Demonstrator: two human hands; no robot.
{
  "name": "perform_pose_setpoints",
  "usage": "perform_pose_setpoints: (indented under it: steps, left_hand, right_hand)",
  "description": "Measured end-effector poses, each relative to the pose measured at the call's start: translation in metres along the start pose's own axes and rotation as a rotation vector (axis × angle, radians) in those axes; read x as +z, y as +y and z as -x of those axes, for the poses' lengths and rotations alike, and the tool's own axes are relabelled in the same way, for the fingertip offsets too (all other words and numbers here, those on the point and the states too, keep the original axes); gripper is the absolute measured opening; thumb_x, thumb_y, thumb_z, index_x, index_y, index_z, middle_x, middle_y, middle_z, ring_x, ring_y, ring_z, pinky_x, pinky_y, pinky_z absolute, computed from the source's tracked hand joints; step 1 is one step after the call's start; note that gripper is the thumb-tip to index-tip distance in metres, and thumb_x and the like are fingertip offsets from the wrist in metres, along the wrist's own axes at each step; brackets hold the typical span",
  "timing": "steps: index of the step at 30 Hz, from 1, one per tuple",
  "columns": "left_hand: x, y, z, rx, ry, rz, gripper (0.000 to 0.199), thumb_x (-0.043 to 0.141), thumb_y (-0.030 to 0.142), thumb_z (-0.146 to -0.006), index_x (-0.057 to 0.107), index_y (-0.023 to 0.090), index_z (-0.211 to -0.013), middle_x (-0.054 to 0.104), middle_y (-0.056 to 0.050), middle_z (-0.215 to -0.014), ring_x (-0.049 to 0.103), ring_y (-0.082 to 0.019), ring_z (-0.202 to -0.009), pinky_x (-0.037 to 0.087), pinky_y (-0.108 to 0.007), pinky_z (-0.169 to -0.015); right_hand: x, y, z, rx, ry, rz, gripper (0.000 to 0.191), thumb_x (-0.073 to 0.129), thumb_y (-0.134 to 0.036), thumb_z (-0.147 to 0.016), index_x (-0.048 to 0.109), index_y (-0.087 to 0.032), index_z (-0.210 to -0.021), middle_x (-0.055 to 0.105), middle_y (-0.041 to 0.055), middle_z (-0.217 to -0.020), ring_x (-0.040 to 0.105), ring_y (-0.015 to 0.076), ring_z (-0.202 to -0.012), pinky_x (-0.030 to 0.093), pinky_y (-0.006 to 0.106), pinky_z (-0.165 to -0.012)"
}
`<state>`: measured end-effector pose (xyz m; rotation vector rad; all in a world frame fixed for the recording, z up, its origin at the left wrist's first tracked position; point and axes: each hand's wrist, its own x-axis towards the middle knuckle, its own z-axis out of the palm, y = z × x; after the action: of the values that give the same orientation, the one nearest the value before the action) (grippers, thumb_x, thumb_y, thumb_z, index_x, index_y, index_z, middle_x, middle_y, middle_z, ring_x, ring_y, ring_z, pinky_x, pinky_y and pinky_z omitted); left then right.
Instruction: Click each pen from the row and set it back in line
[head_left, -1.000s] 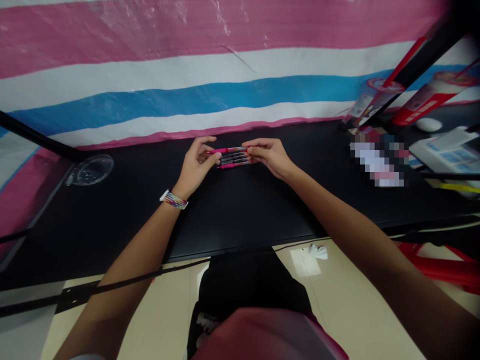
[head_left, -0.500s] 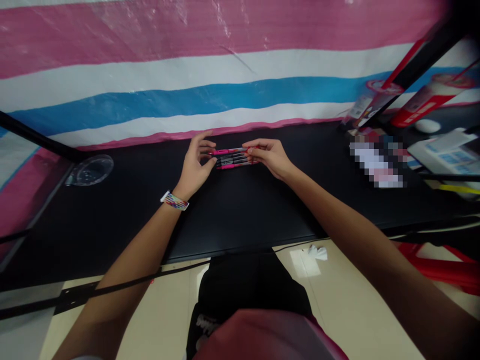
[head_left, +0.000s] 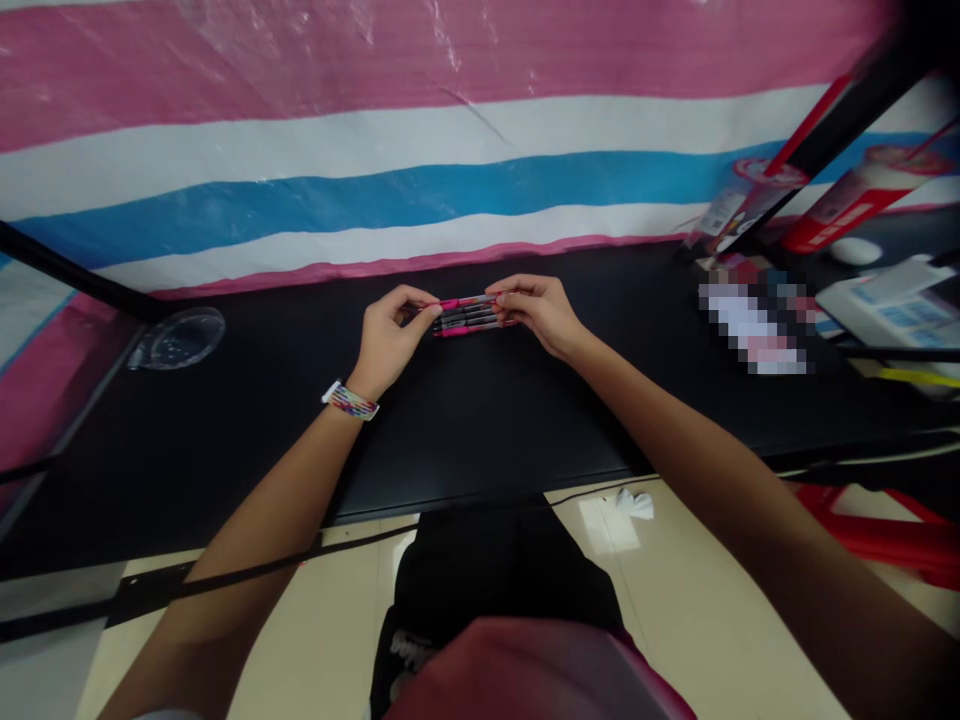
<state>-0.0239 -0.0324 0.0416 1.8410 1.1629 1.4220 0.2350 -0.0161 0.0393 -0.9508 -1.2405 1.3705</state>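
Note:
Several pens (head_left: 466, 318) lie side by side on the black table (head_left: 495, 420), some with pink parts and some with black and grey ones. My left hand (head_left: 394, 330), with a patterned watch band on its wrist, pinches the left end of the pink pen at the far side of the row. At the right ends of the pens, my right hand (head_left: 538, 312) has its thumb and fingers closed on the same pink pen. My fingertips hide both ends of it.
A clear plastic lid or cup (head_left: 184, 338) rests at the table's left. Two drink cups with red straws, a lidded cup (head_left: 731, 205) and a red one (head_left: 840, 205), stand at the right near a white rounded object (head_left: 856, 251) and a white box (head_left: 900, 300). Striped sheeting hangs behind.
My left fingers, spread apart before, have closed onto the left end of the far pink pen. My right hand stays almost in place.

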Motion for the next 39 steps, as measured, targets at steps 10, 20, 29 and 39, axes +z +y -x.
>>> perform_pose_setpoints:
  steps: [10, 20, 29, 39]
  left_hand:
    - [-0.002, 0.003, -0.001, -0.028, 0.059, 0.022, 0.025, 0.086, 0.048, -0.094, 0.083, 0.023, -0.098, 0.084, -0.006, -0.101, 0.075, -0.020, -0.091, 0.061, -0.034, -0.087]
    - [0.002, 0.002, 0.000, 0.008, 0.056, 0.052, 0.020, 0.088, 0.042, -0.093, 0.083, 0.024, -0.098, 0.084, -0.006, -0.099, 0.077, -0.020, -0.092, 0.062, -0.034, -0.088]
    - [0.002, 0.003, 0.001, -0.002, 0.058, 0.052, 0.024, 0.088, 0.045, -0.093, 0.083, 0.023, -0.100, 0.084, -0.006, -0.100, 0.077, -0.020, -0.093, 0.063, -0.035, -0.088]
    - [0.004, 0.006, 0.004, -0.013, 0.038, 0.053, 0.030, 0.089, 0.050, -0.093, 0.083, 0.022, -0.100, 0.084, -0.006, -0.100, 0.077, -0.021, -0.093, 0.062, -0.034, -0.087]
  right_hand:
    - [0.003, -0.016, 0.007, 0.130, -0.303, -0.277, 0.059, 0.068, -0.064, -0.082, 0.078, -0.023, -0.123, 0.084, 0.0161, -0.120, 0.076, 0.0362, -0.110, 0.064, 0.057, -0.097]
    - [0.004, -0.006, 0.004, 0.134, -0.283, -0.346, 0.051, 0.069, -0.054, -0.083, 0.079, -0.024, -0.123, 0.082, 0.0118, -0.110, 0.073, 0.0305, -0.103, 0.063, 0.053, -0.101]
    - [0.004, -0.012, 0.006, 0.172, -0.295, -0.422, 0.055, 0.070, -0.055, -0.084, 0.077, -0.025, -0.129, 0.082, 0.0107, -0.111, 0.072, 0.0288, -0.101, 0.063, 0.047, -0.096]
    - [0.002, -0.008, 0.003, 0.207, -0.312, -0.567, 0.046, 0.064, -0.044, -0.093, 0.075, -0.021, -0.130, 0.078, 0.0083, -0.100, 0.063, 0.0204, -0.080, 0.058, 0.036, -0.077]
